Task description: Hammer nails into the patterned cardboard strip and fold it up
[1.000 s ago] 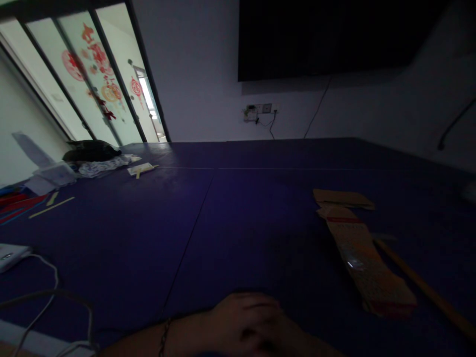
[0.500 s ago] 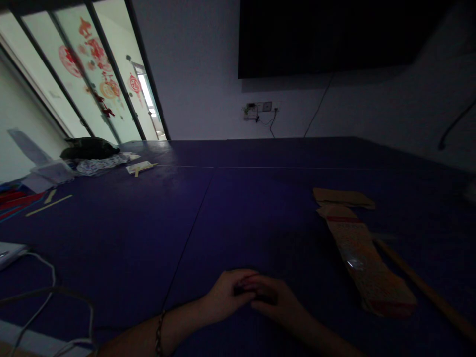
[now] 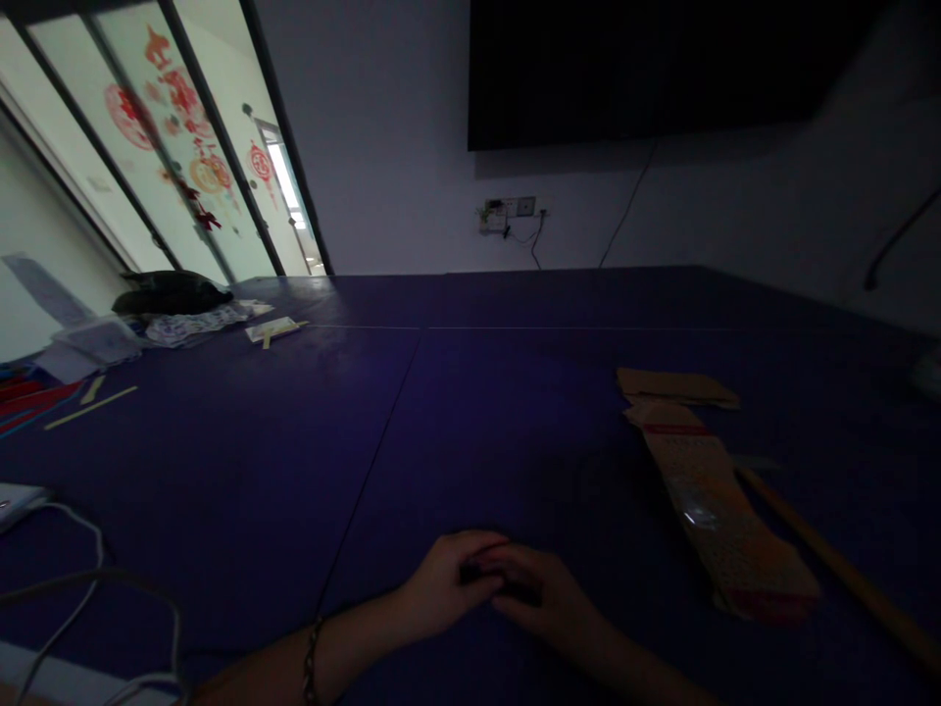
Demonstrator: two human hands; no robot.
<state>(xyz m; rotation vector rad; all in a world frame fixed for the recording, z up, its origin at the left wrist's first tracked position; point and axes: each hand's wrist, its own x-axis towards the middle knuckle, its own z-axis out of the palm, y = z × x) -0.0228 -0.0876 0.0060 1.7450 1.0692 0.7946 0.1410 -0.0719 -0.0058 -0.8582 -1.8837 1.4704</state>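
Note:
My left hand (image 3: pixel 447 586) rests low in the middle of the head view, and a dark bracelet (image 3: pixel 312 662) circles that wrist. Against its fingers lie those of my right hand (image 3: pixel 548 598). Both hands are loosely closed, fingertips together and thumbs bent inward, and no object shows between them. Under them is the dark blue table (image 3: pixel 470 431). To the right of my right hand, apart from it, lies a printed cardboard packet (image 3: pixel 717 500) with a shiny patch.
Beyond the packet lies a brown cardboard piece (image 3: pixel 676 385); beside it, a long wooden stick (image 3: pixel 830 559). White cables (image 3: pixel 95 549) loop at the near left. Yellow strips (image 3: pixel 92 407), a clear plastic box (image 3: pixel 103 338) and a black bag (image 3: pixel 173 292) lie at the far left.
The whole view has shifted very slightly. Both hands keep the same place and pose, and nothing on the table has moved.

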